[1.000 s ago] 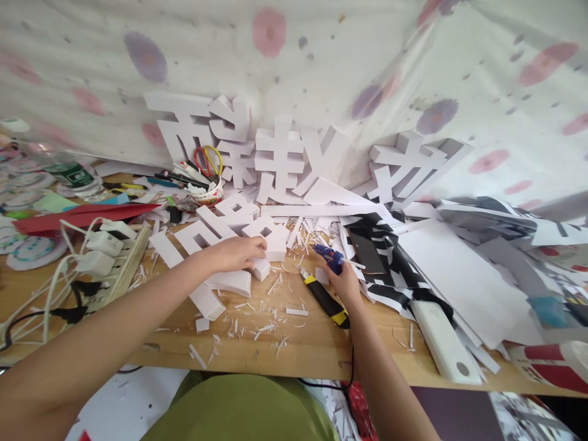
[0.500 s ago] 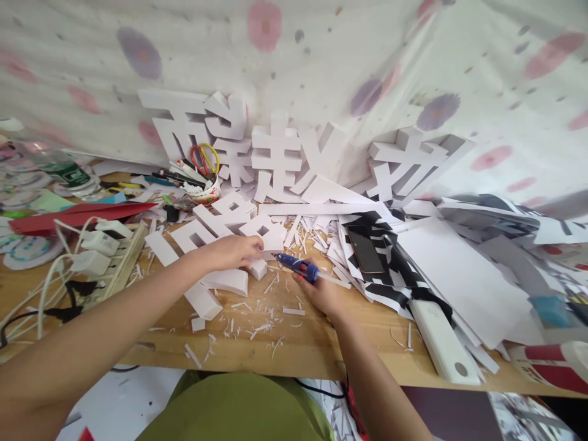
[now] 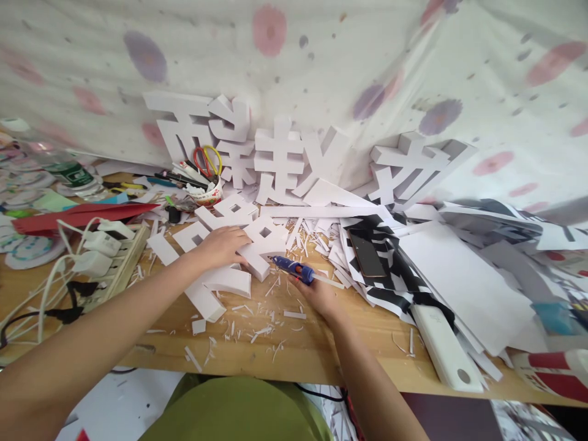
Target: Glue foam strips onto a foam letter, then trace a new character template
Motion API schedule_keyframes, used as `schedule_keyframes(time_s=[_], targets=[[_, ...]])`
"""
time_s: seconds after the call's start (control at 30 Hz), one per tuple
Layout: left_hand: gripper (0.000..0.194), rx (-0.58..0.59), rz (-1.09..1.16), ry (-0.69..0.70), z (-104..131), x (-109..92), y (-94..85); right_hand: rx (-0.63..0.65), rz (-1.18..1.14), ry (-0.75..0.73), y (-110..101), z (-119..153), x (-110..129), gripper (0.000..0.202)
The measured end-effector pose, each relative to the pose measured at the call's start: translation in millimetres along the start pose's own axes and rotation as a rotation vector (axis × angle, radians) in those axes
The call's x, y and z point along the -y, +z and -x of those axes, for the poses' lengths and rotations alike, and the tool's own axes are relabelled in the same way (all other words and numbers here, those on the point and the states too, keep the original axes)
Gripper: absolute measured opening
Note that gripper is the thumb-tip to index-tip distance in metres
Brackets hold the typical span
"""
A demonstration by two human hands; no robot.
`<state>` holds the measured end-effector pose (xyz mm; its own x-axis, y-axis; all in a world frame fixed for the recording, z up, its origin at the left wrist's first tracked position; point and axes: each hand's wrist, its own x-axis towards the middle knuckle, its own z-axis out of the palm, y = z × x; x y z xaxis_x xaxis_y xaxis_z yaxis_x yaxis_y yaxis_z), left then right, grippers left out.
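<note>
Gripped a blue glue gun (image 3: 294, 267) in the right hand (image 3: 320, 295) just beside a white block (image 3: 258, 262) on the table (image 3: 285, 352). Touched that block with the left hand (image 3: 223, 246); could not tell whether clasped. Saw scissors (image 3: 220, 161) and pens (image 3: 192, 180) in a patterned cup (image 3: 211, 196).

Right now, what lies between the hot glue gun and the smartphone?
White offcuts and the edge of a black-and-white sheet, as the head view shows.

Bright, diffuse light with soft shadows, wide-angle stretching and smearing toward the edges.
</note>
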<state>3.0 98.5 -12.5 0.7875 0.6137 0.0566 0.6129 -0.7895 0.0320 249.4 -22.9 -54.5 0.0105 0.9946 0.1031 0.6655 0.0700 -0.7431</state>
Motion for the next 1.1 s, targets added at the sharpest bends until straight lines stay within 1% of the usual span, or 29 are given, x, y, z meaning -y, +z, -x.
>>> schedule_keyframes(time_s=[0.07,0.23,0.37,0.5,0.67,0.93,1.1], targets=[[0.034,-0.016,0.003,0.024,2.3,3.0,4.8,-0.007,0.013,-0.01,0.9,0.1,-2.0,0.032],[0.036,-0.075,0.0,0.093,7.5,10.1,14.3,-0.035,0.032,-0.017,2.8,-2.1,-5.5,0.035],[0.038,-0.089,-0.01,0.121,8.0,12.2,15.0,0.006,0.008,-0.042,4.5,-7.6,-6.2,0.035],[0.039,-0.086,0.015,0.115,7.9,12.4,14.1,-0.008,0.01,-0.078,8.1,-13.1,-7.6,0.036],[0.041,-0.09,0.045,0.101,8.5,13.1,15.4,0.016,0.049,-0.113,9.8,-16.3,-3.3,0.034],[0.041,-0.091,0.031,0.104,7.8,13.1,16.3,0.028,0.136,-0.166,7.1,-18.1,3.7,0.03],[0.038,-0.094,0.058,0.085,7.7,11.8,14.7,0.02,0.203,-0.185,2.3,-16.6,6.3,0.026]])
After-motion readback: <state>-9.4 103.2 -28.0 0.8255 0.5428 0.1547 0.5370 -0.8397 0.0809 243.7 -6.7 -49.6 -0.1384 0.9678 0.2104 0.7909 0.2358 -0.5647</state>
